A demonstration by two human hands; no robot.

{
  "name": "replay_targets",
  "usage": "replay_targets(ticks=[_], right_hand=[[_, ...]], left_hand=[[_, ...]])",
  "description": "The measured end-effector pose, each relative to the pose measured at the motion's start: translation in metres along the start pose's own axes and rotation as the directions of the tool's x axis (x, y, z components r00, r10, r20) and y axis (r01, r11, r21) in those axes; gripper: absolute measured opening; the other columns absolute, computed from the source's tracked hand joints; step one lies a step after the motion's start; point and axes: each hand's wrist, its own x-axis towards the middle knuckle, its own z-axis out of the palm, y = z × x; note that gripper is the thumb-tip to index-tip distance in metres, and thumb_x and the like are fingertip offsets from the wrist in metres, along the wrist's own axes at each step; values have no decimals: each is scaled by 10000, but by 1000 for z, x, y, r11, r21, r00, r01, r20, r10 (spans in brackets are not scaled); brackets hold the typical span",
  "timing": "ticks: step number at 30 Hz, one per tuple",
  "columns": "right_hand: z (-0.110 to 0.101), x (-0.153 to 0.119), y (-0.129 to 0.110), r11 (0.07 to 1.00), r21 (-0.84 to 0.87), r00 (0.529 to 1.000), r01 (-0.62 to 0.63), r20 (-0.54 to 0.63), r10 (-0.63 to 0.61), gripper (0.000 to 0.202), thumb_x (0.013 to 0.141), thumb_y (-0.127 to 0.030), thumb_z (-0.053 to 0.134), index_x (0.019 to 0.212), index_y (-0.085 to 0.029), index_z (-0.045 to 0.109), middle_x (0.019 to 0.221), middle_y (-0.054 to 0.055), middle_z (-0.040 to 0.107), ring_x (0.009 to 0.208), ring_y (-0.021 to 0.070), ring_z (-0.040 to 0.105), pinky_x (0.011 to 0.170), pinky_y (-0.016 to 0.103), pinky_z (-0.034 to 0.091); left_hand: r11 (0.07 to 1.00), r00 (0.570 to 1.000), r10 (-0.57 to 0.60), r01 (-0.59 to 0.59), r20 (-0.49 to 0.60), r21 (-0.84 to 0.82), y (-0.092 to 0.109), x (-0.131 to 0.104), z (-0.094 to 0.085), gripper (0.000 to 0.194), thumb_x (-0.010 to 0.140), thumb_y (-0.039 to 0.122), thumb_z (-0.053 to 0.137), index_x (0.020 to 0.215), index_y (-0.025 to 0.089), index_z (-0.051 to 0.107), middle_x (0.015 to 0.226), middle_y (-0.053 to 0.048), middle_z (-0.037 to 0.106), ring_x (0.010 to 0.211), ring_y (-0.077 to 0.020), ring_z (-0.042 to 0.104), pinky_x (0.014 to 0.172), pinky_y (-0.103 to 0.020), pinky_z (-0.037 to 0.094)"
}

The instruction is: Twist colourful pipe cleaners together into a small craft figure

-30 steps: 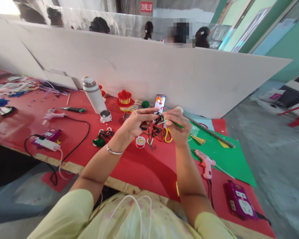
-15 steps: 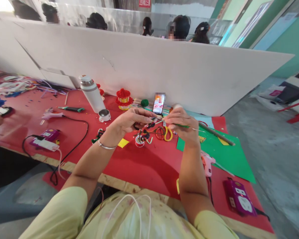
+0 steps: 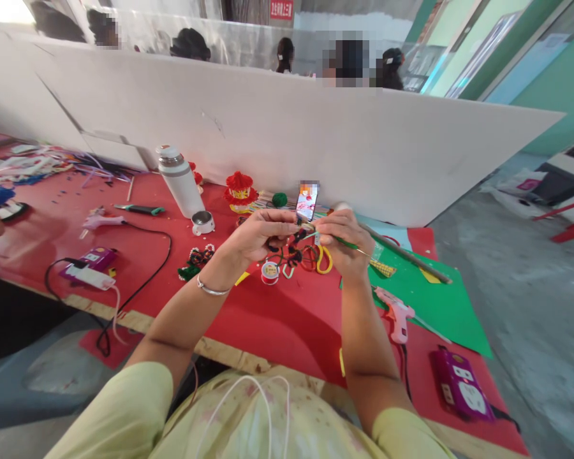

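My left hand (image 3: 263,234) pinches a dark, twisted cord-like piece (image 3: 294,256) with fuzzy loops hanging below the fingers. In my right hand (image 3: 345,241) is a slim green-handled tool (image 3: 347,243), its pale front end meeting the piece and its thin rear end sticking out to the right. Both hands are closed and nearly touching above the table; their grip hides part of the piece. Just below lie a red-and-white spool (image 3: 270,273), a small pale loop (image 3: 288,271) and scissors (image 3: 324,260) with red and yellow handles.
A phone (image 3: 307,201) leans upright behind my hands. To the left stand a white flask (image 3: 180,185), its cup (image 3: 203,222) and a red lantern-like ornament (image 3: 240,190). Pink glue guns (image 3: 398,317) and purple power strips (image 3: 462,386) with cords lie on both sides. A white board (image 3: 277,127) bounds the back.
My right hand and forearm have shifted slightly left, baring more of the right glue gun. The tool's rear end reaches less far right. Both hands keep their hold.
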Motion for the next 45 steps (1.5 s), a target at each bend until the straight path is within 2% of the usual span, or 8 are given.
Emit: replay_targets(ticks=[8, 16, 18, 21, 23, 29, 35, 45], right_hand=[[18, -7, 1, 999, -15, 990, -39, -137, 36, 160, 979, -347, 765, 1128, -371, 821, 1061, 13, 871, 955, 249, 788, 857, 480, 634], [24, -9, -9, 962, -272, 996, 22, -75, -44, 243, 977, -248, 763, 1191, -357, 801, 1103, 15, 871, 978, 231, 786, 865, 436, 628], [29, -13, -9, 936, -344, 987, 79, -105, -122, 342, 953, -220, 792, 1258, -374, 782, 1140, 11, 873, 988, 233, 773, 865, 431, 621], [29, -16, -4, 942, -321, 973, 99, -166, -159, 394, 955, -229, 792, 1300, -417, 763, 1173, -9, 871, 999, 234, 760, 860, 437, 615], [20, -14, 1, 978, -194, 984, 76, -144, -105, 312, 985, -286, 761, 1263, -427, 777, 1155, -19, 874, 984, 231, 770, 861, 450, 618], [-16, 1, 9, 999, -54, 999, 0, 50, 3, 187, 939, -406, 817, 1124, -389, 834, 1073, -26, 889, 942, 228, 799, 913, 483, 612], [-25, 1, 6, 997, -3, 988, -82, 129, 82, 163, 943, -411, 811, 1104, -429, 835, 1050, -52, 886, 928, 220, 794, 922, 494, 611], [-22, 3, -2, 996, 17, 995, -84, 64, 82, 107, 944, -432, 800, 1034, -405, 851, 981, -41, 887, 881, 227, 789, 899, 510, 618]], left_hand=[[963, 951, 266, -267, -155, 13, -16, 0, 21, 394, 651, 160, 934, 1039, 218, 891, 636, 53, 575, 493, -35, 362, 453, -232, 194], [779, 737, 614, -509, -282, 366, -37, 9, 29, 372, 703, 138, 851, 1067, 214, 879, 762, 25, 686, 688, -99, 586, 654, -243, 508], [822, 763, 567, -499, -311, 276, -36, 8, 31, 372, 697, 152, 863, 1062, 217, 878, 726, 33, 664, 619, -80, 533, 577, -223, 457], [952, 924, 297, -307, -241, -2, -27, 6, 29, 366, 693, 218, 904, 1058, 202, 877, 620, 54, 572, 485, -40, 370, 451, -204, 267], [986, 982, 135, -147, -135, -82, -17, 4, 22, 387, 649, 202, 932, 1032, 177, 881, 582, 58, 535, 460, -28, 337, 441, -206, 207], [999, 995, 38, -37, -90, 12, 0, 1, 5, 392, 621, 148, 929, 1011, 161, 892, 585, 26, 569, 458, -34, 367, 454, -235, 153], [997, 998, -8, 13, -62, 81, 1, 1, 2, 356, 614, 148, 906, 968, 182, 901, 641, -14, 627, 467, -47, 400, 443, -246, 141], [991, 996, -86, 84, 22, 104, 7, 0, -2, 335, 625, 133, 889, 958, 163, 902, 572, -9, 611, 445, -48, 378, 430, -247, 160]])
